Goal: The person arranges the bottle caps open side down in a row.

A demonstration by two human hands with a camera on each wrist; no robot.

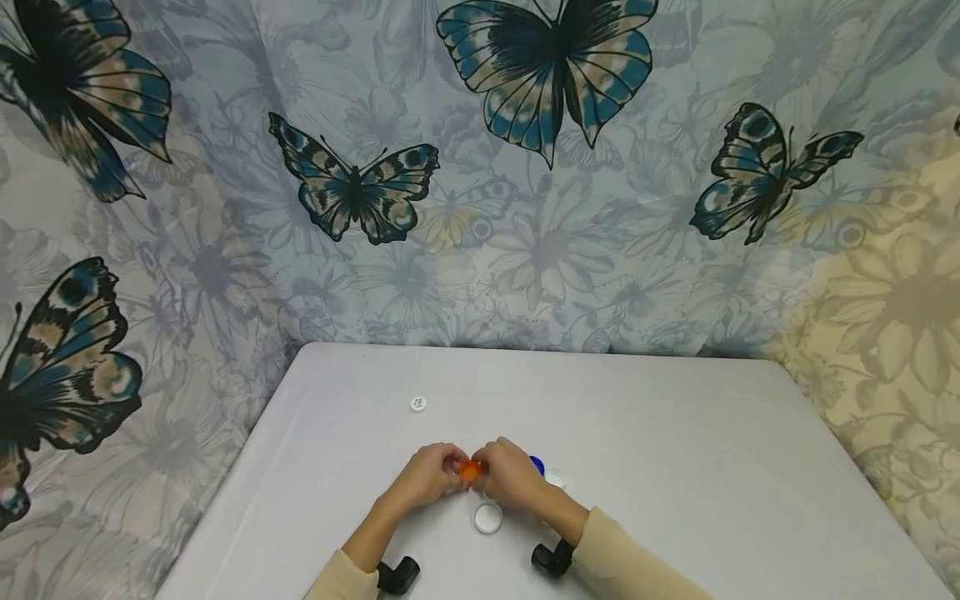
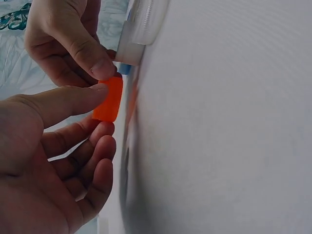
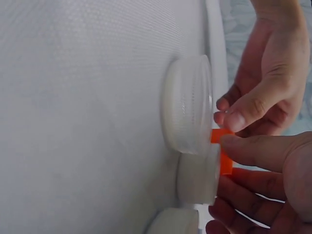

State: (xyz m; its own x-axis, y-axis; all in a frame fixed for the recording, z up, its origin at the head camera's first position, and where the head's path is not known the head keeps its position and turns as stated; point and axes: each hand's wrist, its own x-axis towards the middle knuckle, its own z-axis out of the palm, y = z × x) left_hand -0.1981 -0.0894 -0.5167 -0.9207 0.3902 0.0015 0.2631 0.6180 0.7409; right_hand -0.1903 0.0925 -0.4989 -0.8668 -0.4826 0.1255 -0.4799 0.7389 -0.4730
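Note:
An orange cap (image 1: 471, 472), small and ribbed-looking, is held just above the white table between both hands. My left hand (image 1: 429, 479) pinches it with thumb and fingertips from the left; the other left fingers curl loosely in the left wrist view. From the right, my right hand (image 1: 516, 477) pinches the same cap (image 3: 226, 161) between thumb and fingers. A blue cap (image 1: 537, 465) and a white cap (image 1: 555, 477) lie just beyond the right hand, partly covered by it. Nearer the body, below the hands, lies a round white lid (image 1: 488, 517) with a clear rim.
A small white disc (image 1: 418, 404) with dark marks lies farther back on the white table (image 1: 675, 450). Black wrist-camera mounts (image 1: 399, 575) sit at both wrists. Butterfly-patterned fabric (image 1: 555, 250) hangs behind and beside the table.

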